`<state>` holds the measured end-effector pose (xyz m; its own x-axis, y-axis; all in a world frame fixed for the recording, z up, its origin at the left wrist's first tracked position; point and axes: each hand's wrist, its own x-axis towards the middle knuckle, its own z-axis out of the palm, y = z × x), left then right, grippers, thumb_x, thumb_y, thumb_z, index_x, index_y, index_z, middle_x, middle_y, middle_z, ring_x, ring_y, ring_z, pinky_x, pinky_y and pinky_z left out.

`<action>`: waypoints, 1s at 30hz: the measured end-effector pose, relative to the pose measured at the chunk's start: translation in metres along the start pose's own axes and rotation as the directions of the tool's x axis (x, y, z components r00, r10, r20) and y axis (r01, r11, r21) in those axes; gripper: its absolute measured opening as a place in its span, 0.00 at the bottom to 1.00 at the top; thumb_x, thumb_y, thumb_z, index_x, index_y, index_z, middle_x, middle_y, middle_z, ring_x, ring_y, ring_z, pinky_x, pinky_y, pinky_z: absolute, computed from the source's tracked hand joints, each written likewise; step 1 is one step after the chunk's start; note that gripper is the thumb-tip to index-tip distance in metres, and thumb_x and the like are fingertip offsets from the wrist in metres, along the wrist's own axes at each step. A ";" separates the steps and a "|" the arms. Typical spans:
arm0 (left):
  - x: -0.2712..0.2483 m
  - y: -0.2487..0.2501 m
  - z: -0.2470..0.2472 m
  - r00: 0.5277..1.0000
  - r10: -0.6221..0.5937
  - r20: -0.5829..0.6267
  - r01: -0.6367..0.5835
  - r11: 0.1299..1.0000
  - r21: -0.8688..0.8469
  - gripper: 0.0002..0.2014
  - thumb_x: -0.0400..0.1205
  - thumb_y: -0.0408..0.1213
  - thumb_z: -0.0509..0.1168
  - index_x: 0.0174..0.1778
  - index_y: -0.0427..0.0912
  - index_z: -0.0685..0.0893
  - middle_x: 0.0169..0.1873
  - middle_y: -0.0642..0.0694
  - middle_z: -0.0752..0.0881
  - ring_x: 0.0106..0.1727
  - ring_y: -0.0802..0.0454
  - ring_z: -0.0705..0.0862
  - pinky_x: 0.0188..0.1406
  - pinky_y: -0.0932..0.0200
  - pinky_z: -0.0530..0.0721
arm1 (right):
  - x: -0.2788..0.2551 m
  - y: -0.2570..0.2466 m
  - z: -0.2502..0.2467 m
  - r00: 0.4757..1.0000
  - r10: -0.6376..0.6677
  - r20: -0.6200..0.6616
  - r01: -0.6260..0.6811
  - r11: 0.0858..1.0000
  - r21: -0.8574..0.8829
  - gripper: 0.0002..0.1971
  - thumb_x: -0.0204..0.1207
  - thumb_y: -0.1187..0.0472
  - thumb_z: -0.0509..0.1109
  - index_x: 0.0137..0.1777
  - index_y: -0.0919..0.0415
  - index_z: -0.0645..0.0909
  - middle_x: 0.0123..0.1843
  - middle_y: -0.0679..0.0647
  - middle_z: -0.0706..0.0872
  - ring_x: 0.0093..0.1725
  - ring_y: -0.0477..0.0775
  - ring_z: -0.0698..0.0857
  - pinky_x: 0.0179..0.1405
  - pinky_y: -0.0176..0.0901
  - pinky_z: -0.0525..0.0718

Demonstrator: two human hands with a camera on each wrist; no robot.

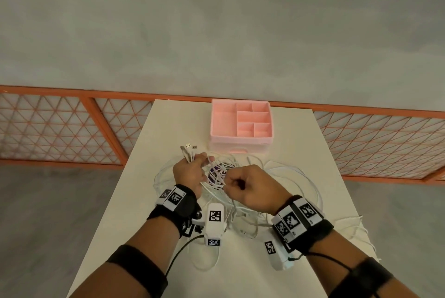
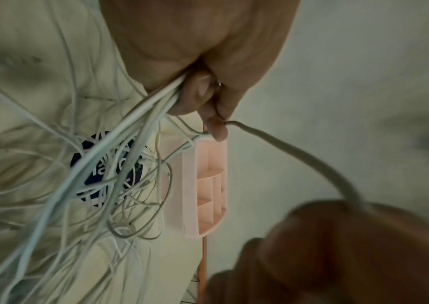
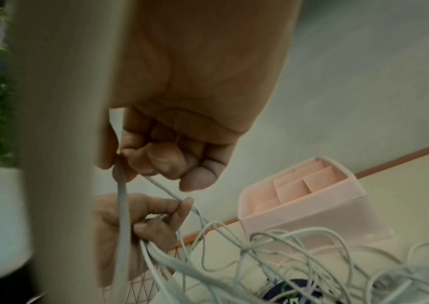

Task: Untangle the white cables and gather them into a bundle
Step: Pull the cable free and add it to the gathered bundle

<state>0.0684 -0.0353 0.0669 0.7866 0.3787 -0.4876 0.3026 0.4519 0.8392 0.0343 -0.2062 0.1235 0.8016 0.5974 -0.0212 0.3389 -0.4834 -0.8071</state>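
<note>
Over table — left hand point(image 1: 190, 170) grips white cables point(image 1: 218, 185) | right hand point(image 1: 243, 184) pinches one | label unreadable

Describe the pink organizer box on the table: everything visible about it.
The pink organizer box looks like smooth, matte plastic. Its open top is split by thin walls into several rectangular compartments of unequal size, all of which look empty. A paler lower section with a small pink pull at its front suggests a drawer, shut. It stands upright near the far edge of the table, beyond the white cables. Neither hand touches it; whether a cable reaches its base is unclear.
</note>
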 end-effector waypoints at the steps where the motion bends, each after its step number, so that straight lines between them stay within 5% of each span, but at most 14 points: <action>1: 0.001 -0.001 0.001 1.000 0.021 0.005 -0.021 0.999 0.034 0.02 0.84 0.29 0.68 0.46 0.36 0.85 0.44 0.34 0.91 0.19 0.58 0.75 0.13 0.68 0.66 | -0.003 0.000 -0.003 1.000 -0.020 -0.002 0.020 1.000 0.006 0.10 0.76 0.65 0.68 0.33 0.59 0.76 0.28 0.53 0.75 0.29 0.46 0.72 0.33 0.38 0.73; 7: -0.007 -0.005 0.009 0.963 0.180 0.201 -0.205 0.972 0.111 0.08 0.82 0.34 0.72 0.37 0.42 0.87 0.35 0.40 0.85 0.17 0.58 0.64 0.16 0.65 0.62 | -0.001 0.007 -0.023 0.967 -0.028 -0.253 0.024 1.000 -0.021 0.07 0.83 0.58 0.68 0.44 0.57 0.85 0.36 0.49 0.87 0.37 0.49 0.85 0.41 0.44 0.83; 12: -0.011 -0.003 0.009 0.891 0.155 0.426 -0.227 0.966 0.125 0.06 0.84 0.32 0.68 0.49 0.39 0.91 0.30 0.44 0.69 0.22 0.55 0.57 0.18 0.64 0.57 | 0.004 0.013 -0.030 0.919 0.069 -0.388 0.004 0.983 0.183 0.08 0.85 0.65 0.65 0.46 0.61 0.83 0.34 0.51 0.87 0.34 0.53 0.86 0.41 0.48 0.86; 16: -0.016 -0.009 0.007 0.875 0.200 0.441 -0.323 0.920 0.223 0.05 0.81 0.36 0.74 0.47 0.39 0.88 0.23 0.58 0.80 0.21 0.62 0.71 0.19 0.69 0.68 | 0.011 0.005 -0.038 0.875 0.071 -0.479 0.071 0.959 0.273 0.07 0.85 0.66 0.64 0.48 0.65 0.83 0.31 0.55 0.83 0.29 0.54 0.83 0.37 0.53 0.85; 20: -0.013 -0.011 0.006 0.836 0.258 0.484 -0.427 0.861 0.278 0.04 0.79 0.30 0.75 0.48 0.36 0.89 0.25 0.59 0.86 0.22 0.67 0.79 0.25 0.76 0.74 | 0.018 -0.006 -0.042 0.853 0.003 -0.522 0.145 0.959 0.244 0.08 0.85 0.66 0.64 0.48 0.64 0.84 0.31 0.54 0.81 0.29 0.53 0.80 0.35 0.54 0.82; 23: -0.006 -0.016 -0.002 0.827 0.248 0.505 -0.470 0.798 0.378 0.03 0.77 0.32 0.77 0.44 0.42 0.91 0.32 0.54 0.91 0.32 0.63 0.87 0.34 0.71 0.80 | 0.025 -0.024 -0.061 0.733 -0.010 -0.680 0.258 0.929 0.265 0.08 0.83 0.66 0.63 0.45 0.60 0.82 0.30 0.54 0.79 0.30 0.53 0.77 0.34 0.52 0.79; 26: -0.004 -0.026 -0.014 0.884 0.166 0.438 -0.358 0.843 0.402 0.05 0.77 0.33 0.78 0.47 0.40 0.91 0.27 0.56 0.87 0.22 0.66 0.78 0.24 0.70 0.74 | 0.028 -0.040 -0.098 0.577 -0.027 -0.816 0.343 0.915 0.213 0.10 0.84 0.68 0.61 0.45 0.57 0.81 0.31 0.52 0.80 0.30 0.52 0.78 0.33 0.50 0.80; 30: 0.001 -0.026 -0.020 0.922 0.130 0.364 -0.267 0.896 0.356 0.03 0.75 0.39 0.80 0.39 0.48 0.92 0.35 0.42 0.86 0.24 0.55 0.70 0.23 0.62 0.67 | 0.022 -0.024 -0.121 0.492 0.003 -0.870 0.270 0.950 0.156 0.08 0.85 0.66 0.60 0.48 0.60 0.81 0.30 0.51 0.79 0.29 0.48 0.77 0.31 0.39 0.79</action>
<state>0.0508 -0.0306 0.0394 0.9608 0.1135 -0.2529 0.2527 0.0162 0.9674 0.1031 -0.2592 0.2136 0.8242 -0.2644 0.5007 0.4617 -0.1983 -0.8646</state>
